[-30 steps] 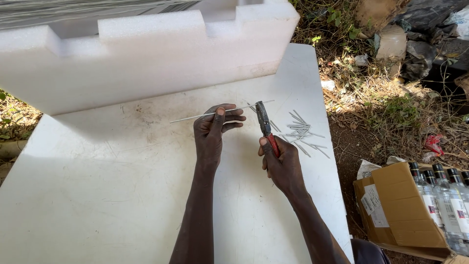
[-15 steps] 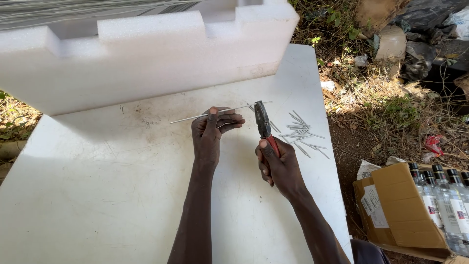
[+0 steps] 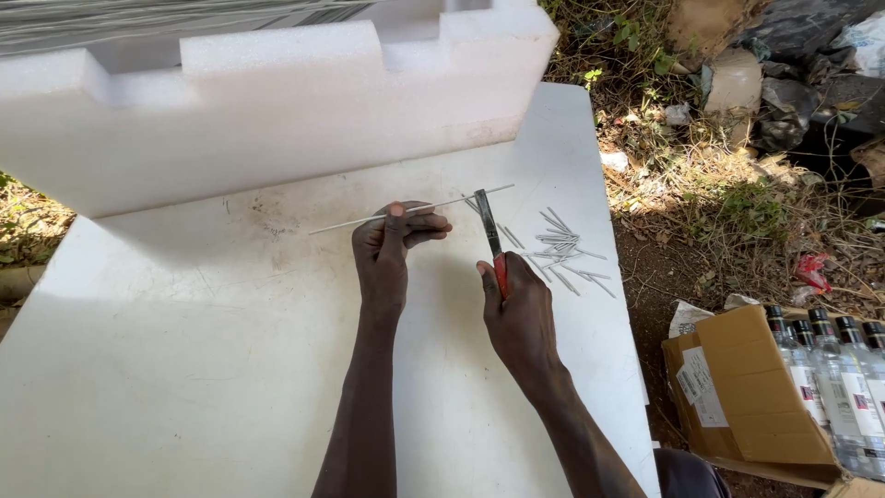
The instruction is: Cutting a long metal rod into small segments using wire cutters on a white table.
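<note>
Wire rod (image 3: pixel 350 221) is pinched in L hand (image 3: pixel 395 242) grip above white desk (image 3: pixel 184 369), R hand (image 3: pixel 521 314) fisted round pliers (image 3: pixel 489 235) w/ tips closed on rod; off-cut could fly, or rod slip if pinch loosens.

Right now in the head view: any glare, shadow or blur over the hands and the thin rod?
Head view: sharp, no motion blur on the left hand, right hand or thin rod. Soft shade covers the white table; foam block is bright, slightly washed out. Dappled sun on the ground; mild wide-angle bend at edges.
</note>
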